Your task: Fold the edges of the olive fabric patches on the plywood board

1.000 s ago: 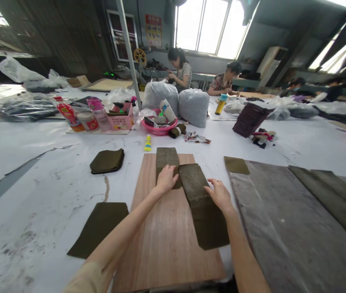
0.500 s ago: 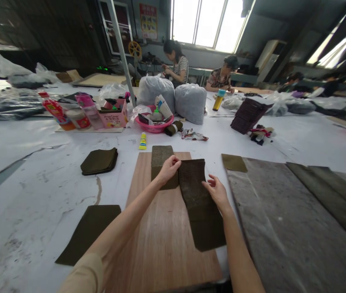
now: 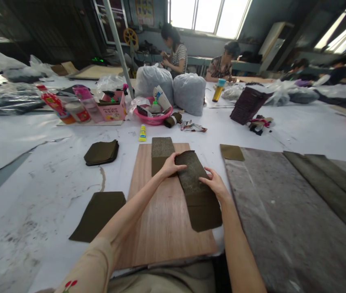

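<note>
Two hands (image 3: 173, 165) – olive, overlapped fabric stack (image 3: 195, 185)

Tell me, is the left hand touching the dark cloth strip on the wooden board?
Touching. The head view shows the left hand with its fingers laid over the top edge of the dark cloth strip on the wooden board, no gap between them.

I am in a workshop, a fabric or craft one by its look. My white table (image 3: 23, 162) runs wide, with a wooden board (image 3: 160, 219) before me and cut olive pieces (image 3: 101, 152) at 10 o'clock. Grey felt sheets (image 3: 277, 203) lie at 3 o'clock. A glue bottle (image 3: 142, 133), a pink basin (image 3: 153, 119) and stuffed bags (image 3: 188, 93) stand at 12 o'clock. Beyond them two people (image 3: 176, 51) work at benches under tall windows (image 3: 209, 16).
</note>
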Available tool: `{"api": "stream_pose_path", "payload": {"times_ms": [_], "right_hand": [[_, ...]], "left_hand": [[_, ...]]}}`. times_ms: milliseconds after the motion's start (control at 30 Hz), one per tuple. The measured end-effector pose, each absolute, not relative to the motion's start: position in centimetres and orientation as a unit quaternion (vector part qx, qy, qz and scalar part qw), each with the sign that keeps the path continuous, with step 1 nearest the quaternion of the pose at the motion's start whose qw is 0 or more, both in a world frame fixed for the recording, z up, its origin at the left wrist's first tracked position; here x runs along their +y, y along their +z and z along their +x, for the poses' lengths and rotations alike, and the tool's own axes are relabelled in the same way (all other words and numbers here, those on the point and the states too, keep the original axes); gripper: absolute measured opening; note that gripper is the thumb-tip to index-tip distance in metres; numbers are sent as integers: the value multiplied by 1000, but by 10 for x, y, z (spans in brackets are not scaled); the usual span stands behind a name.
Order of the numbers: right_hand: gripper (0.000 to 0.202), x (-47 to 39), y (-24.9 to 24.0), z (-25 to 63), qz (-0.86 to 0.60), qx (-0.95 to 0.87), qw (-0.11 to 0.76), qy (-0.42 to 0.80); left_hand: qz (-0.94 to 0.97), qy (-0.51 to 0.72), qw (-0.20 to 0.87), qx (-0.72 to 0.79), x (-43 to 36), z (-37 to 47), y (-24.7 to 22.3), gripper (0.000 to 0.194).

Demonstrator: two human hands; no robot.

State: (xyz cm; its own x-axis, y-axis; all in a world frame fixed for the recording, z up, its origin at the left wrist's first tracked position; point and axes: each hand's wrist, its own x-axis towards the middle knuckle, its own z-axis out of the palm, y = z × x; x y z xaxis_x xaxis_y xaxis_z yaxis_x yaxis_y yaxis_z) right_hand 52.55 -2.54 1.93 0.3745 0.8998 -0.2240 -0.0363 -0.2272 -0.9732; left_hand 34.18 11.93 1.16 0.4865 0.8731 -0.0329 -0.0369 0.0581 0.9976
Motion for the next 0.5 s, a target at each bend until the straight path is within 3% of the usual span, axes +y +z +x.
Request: {"api": "stream_pose_path", "payload": {"times_ms": [233, 500], "right_hand": [[83, -43, 25, 520, -632, -340, 513, 471], [77, -69, 60, 485, -576, -310, 535, 535]], "left_hand": [[532, 352, 668, 383, 115, 345, 11, 33], [468, 323, 737, 366, 95, 302, 43, 37]]}}
